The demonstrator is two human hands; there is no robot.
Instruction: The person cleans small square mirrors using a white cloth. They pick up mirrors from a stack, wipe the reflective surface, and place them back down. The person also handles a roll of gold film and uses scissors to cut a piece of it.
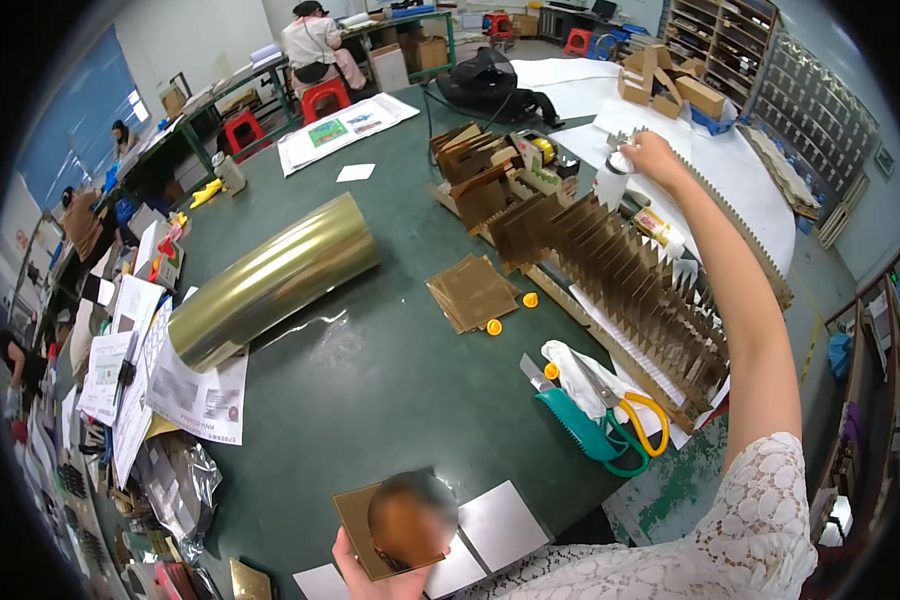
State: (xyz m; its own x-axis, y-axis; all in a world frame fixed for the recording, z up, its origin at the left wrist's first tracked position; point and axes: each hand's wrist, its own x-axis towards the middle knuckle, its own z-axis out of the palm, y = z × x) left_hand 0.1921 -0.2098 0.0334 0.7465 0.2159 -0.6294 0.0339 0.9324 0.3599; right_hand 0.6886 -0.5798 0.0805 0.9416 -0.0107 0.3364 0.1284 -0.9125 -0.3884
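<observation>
At the lower edge, my left hand [388,580] grips a square bronze mirrored plate [356,510] by its sides. A blurred reflection covers part of its glossy surface. My right arm stretches far to the right, where my right hand [650,157] has its fingers closed at the top of a white bottle [610,186]. The bottle stands upright behind a toothed rack [620,345] filled with several thin brown plates [625,262] on edge. A small stack of brown square sheets [473,292] lies left of the rack. Silvery flat plates [505,525] rest beside my left hand.
A gold film roll [275,280] lies across the green table [370,390]. Orange-handled scissors [642,420], a teal-handled cutter [580,425] and a white cloth [573,378] sit near the right edge. Papers [205,395] cover the left side. A person [315,45] sits at a far bench.
</observation>
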